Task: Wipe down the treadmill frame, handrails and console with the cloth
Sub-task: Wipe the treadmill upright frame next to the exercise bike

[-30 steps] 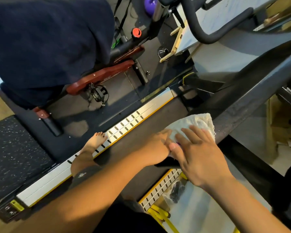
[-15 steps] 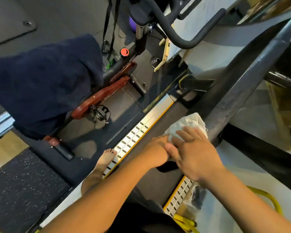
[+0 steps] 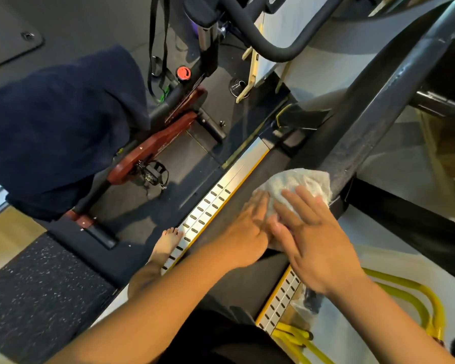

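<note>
Beneath both sets of fingers, white cloth (image 3: 297, 183) bunched against lower end of dark treadmill upright (image 3: 373, 106). Right hand (image 3: 318, 245) flat on cloth, fingers straight and slightly apart. Left hand (image 3: 247, 232) beside it, touching cloth edge, fingers mostly hidden, grip impossible to tell. Upright's long axis rising diagonally away beyond fingertips, nearer right hand; probably next stretch to wipe.

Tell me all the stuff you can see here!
cloth: one, white, at the foot of the sloping treadmill post
treadmill post: one, dark grey, right
side rails: two, silver with yellow edge, either side of the belt
exercise bike: one, black and red, left
dark towel: one, navy, draped at left
yellow tubing: bottom right
bare foot: one, beside the left rail
left hand: on the cloth
right hand: flat on the cloth
</note>
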`<state>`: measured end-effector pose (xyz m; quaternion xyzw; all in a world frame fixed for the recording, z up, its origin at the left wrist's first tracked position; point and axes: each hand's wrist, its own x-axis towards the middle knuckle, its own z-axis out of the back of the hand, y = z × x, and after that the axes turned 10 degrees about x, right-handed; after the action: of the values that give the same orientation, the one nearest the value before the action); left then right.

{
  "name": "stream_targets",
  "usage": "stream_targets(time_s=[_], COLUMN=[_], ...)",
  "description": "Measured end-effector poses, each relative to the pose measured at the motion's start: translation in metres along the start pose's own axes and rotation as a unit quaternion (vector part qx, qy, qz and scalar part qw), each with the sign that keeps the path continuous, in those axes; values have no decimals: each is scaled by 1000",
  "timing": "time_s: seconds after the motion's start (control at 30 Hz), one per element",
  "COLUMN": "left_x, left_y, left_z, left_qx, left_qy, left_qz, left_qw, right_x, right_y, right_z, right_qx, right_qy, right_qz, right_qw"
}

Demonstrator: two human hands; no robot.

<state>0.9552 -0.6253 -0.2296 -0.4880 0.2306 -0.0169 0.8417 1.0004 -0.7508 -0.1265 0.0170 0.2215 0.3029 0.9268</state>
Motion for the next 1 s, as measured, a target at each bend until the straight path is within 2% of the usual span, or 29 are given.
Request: stream_targets(time_s=[0.1, 0.2, 0.4, 0.53, 0.7, 0.8, 1.0], left_x=[-12, 11, 4, -14, 28, 44, -8], left_y=[-11, -12, -22, -21, -19, -25, -22], left_z=[1, 8, 2, -19, 1, 16, -2], left_qx=[-22, -23, 17, 88, 48, 6, 15], left_qy=[-47, -50, -64, -124, -56, -50, -50], left_qz=[-67, -111, -115, -152, -129, -111, -115], left_qw=[996, 992, 991, 977, 989, 993, 992], right_x=[-33, -28, -26, -54, -22, 3, -39], right_y=[-13, -21, -7, -4, -12, -13, -2], right_z=[2, 2, 2, -2, -5, 0, -8], right_qx=[64, 89, 56, 83, 76, 52, 59], right_qy=[1, -16, -20, -6, -35, -58, -26], right_qz=[-17, -24, -37, -37, -52, -64, -29], right_qw=[998, 996, 998, 996, 995, 995, 998])
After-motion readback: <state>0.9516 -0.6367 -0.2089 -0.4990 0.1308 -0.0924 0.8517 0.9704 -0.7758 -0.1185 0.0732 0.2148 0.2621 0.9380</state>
